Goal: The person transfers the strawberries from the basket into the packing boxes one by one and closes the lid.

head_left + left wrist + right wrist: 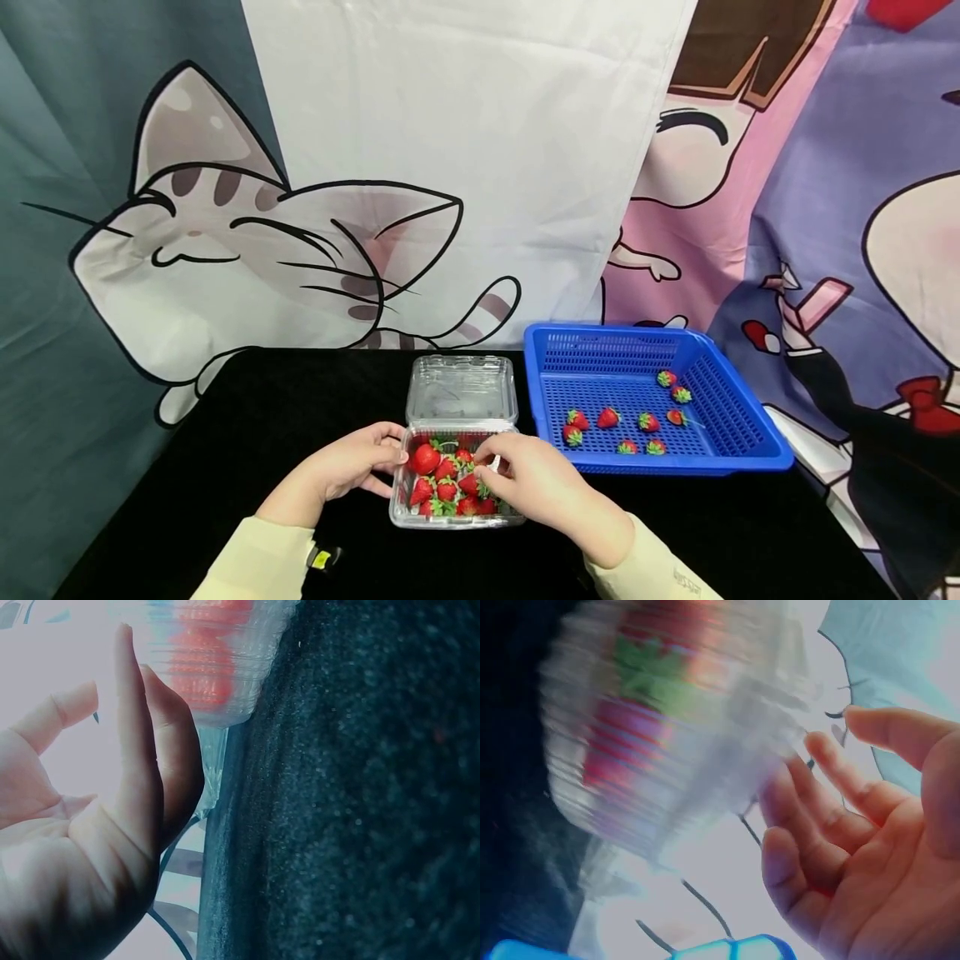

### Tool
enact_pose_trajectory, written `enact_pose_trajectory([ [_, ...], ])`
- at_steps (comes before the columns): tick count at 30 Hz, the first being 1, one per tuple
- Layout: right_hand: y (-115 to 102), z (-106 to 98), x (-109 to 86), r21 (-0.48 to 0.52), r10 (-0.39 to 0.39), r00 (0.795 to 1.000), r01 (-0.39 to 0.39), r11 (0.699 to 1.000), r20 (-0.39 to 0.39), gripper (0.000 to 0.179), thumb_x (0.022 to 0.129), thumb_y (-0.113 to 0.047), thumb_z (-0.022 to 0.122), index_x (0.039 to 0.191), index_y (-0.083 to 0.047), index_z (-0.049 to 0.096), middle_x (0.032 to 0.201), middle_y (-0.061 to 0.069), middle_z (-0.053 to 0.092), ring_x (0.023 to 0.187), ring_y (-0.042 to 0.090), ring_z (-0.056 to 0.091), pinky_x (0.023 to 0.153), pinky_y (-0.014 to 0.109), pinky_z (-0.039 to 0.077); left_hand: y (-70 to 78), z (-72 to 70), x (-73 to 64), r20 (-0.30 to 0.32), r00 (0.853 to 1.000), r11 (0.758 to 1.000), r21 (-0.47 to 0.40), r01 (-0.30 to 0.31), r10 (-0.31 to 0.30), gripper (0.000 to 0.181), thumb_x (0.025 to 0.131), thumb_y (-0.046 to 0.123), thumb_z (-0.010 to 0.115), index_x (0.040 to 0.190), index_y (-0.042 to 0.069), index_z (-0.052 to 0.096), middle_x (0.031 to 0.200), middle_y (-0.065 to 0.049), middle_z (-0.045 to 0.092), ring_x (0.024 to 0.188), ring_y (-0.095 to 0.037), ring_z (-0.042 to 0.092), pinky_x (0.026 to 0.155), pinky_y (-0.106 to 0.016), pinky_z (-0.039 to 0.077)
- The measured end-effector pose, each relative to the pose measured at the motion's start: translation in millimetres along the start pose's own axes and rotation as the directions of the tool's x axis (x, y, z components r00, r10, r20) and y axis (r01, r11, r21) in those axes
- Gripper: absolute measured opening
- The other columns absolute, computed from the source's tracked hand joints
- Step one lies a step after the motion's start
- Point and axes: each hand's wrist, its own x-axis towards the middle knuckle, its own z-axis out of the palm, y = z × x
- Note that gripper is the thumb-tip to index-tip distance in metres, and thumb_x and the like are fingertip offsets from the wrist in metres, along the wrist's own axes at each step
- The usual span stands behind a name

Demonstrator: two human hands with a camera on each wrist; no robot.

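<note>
A clear plastic clamshell box [420,522] stands in front of me, its lid [461,390] folded back. Several red strawberries [446,489] with green leaves lie inside. My left hand [352,460] is at the box's left side, fingers spread and fingertips at the rim; the left wrist view shows that hand [112,795] beside the ribbed wall. Over the right part of the box is my right hand [536,479], thumb and index finger apart above the berries. In the right wrist view, no berry shows between the loosely bent fingers of this hand [862,832].
To the right of the box stands a blue perforated basket [660,463] with several strawberries [608,417] scattered in it. Black cloth [337,392] covers the table. A printed curtain [480,125] hangs behind it.
</note>
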Motion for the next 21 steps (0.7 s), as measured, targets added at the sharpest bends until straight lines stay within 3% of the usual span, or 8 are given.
enact_pose_trajectory([
  [5, -3, -14, -7.6, 0.048, 0.061, 0.997, -0.059, 0.997, -0.039, 0.005, 0.095, -0.032, 0.065, 0.097, -0.03, 0.07, 0.086, -0.019, 0.059, 0.073, -0.001, 0.054, 0.064, 0.023, 0.048, 0.2, 0.3, -0.9, 0.0, 1.0, 1.0, -0.002, -0.003, 0.003, 0.046, 0.091, 0.012, 0.06, 0.129, -0.005, 0.041, 0.111, -0.014, 0.061, 0.092, -0.024, 0.066, 0.07, -0.044, 0.059],
  [11, 8, -37, -17.7, 0.026, 0.081, 0.994, -0.079, 0.997, -0.076, 0.006, 0.095, -0.033, 0.066, 0.095, -0.029, 0.069, 0.081, -0.02, 0.057, 0.07, 0.0, 0.053, 0.062, 0.024, 0.047, -1.7, 1.0, -1.3, 0.006, 1.0, 1.0, -0.003, -0.003, 0.003, 0.045, 0.092, 0.012, 0.061, 0.129, -0.005, 0.041, 0.11, -0.014, 0.059, 0.092, -0.023, 0.066, 0.07, -0.044, 0.059],
  [16, 24, -69, -22.5, -0.035, 0.095, 0.991, -0.099, 0.995, -0.093, 0.006, 0.094, -0.034, 0.067, 0.094, -0.029, 0.07, 0.083, -0.021, 0.06, 0.074, 0.0, 0.056, 0.067, 0.025, 0.049, -0.3, 0.6, -2.9, 0.005, 1.0, 1.0, 0.002, -0.009, 0.009, 0.045, 0.092, 0.012, 0.06, 0.129, -0.006, 0.04, 0.11, -0.014, 0.059, 0.092, -0.023, 0.066, 0.071, -0.044, 0.059],
  [21, 42, -101, -24.4, -0.149, 0.114, 0.992, -0.121, 0.982, -0.055, 0.004, 0.093, -0.03, 0.068, 0.093, -0.027, 0.07, 0.082, -0.018, 0.061, 0.073, 0.001, 0.055, 0.067, 0.028, 0.049, 0.3, 0.5, -3.1, 0.003, 1.0, 1.0, 0.006, -0.006, 0.006, 0.045, 0.092, 0.013, 0.061, 0.129, -0.005, 0.04, 0.11, -0.014, 0.061, 0.092, -0.023, 0.066, 0.071, -0.044, 0.059],
])
